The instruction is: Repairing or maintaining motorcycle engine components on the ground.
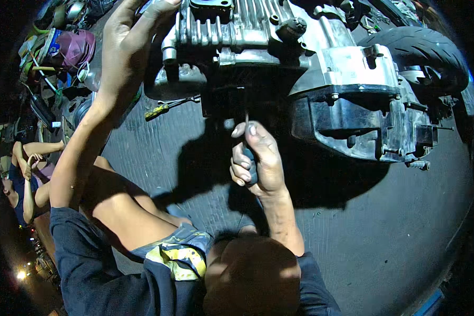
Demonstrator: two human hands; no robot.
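A scooter engine [237, 37] with silver cooling fins and a dark crankcase cover fills the top of the view. My right hand [258, 158] is closed round the dark bluish handle of a screwdriver [247, 113], below the engine. Its thin shaft points up into the shadowed underside, where the tip is hidden. At the engine's left side is my raised left hand [129, 45], its thumb apart from the other fingers and close to the finned part. The top edge cuts off some of its fingertips.
A yellow-handled screwdriver [157, 111] lies on the grey ribbed floor [142, 152] left of the engine. A black tyre [421, 50] stands at the upper right. Tools and a purple container [76, 48] clutter the upper left. Another person [29, 179] sits at the far left.
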